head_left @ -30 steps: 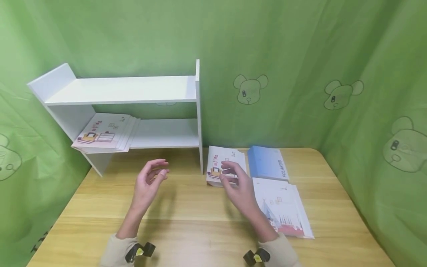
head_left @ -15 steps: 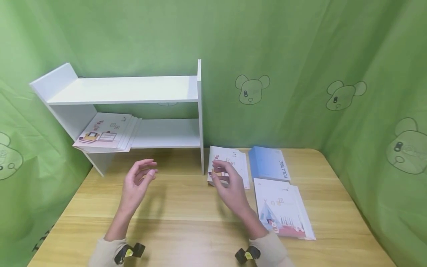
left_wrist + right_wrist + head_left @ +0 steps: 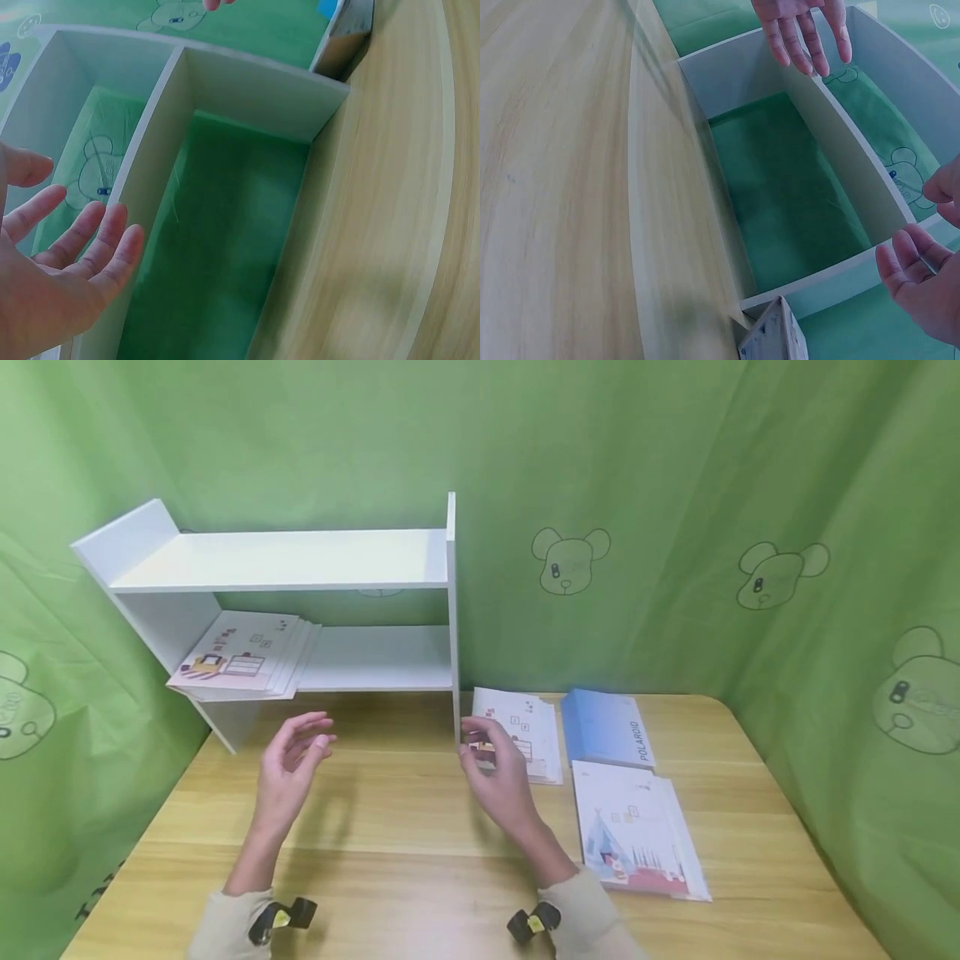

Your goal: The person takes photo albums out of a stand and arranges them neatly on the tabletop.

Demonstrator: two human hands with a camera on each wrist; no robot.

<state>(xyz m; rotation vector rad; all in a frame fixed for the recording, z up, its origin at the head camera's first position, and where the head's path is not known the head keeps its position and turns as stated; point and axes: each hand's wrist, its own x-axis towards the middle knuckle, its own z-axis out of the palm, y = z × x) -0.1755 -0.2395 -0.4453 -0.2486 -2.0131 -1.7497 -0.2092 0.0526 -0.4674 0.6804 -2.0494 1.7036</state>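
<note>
My left hand [image 3: 285, 772] hovers over the wooden table, in front of a white two-tier shelf [image 3: 281, 560], palm turned inward and fingers loosely bent. It holds nothing; in the left wrist view its fingers are spread apart. My right hand [image 3: 501, 781], also holding nothing, overlaps a stack of white illustrated books [image 3: 536, 735] beside the shelf's right side panel. Its thumb and fingers curve with a gap between them in the right wrist view. On the shelf's lower board, at the left, lies another stack of illustrated books [image 3: 240, 652].
Right of the near stack sits a blue box [image 3: 611, 731] lettered POLAROID. Closer to me lie white books with a tent picture [image 3: 637, 835]. Green curtain [image 3: 637, 460] printed with bear heads surrounds the table [image 3: 420, 877] at the back and sides.
Both hands have drifted left, the right one from over the book stack toward the shelf's right side panel. The view has shifted slightly. The books, box and shelf stay put.
</note>
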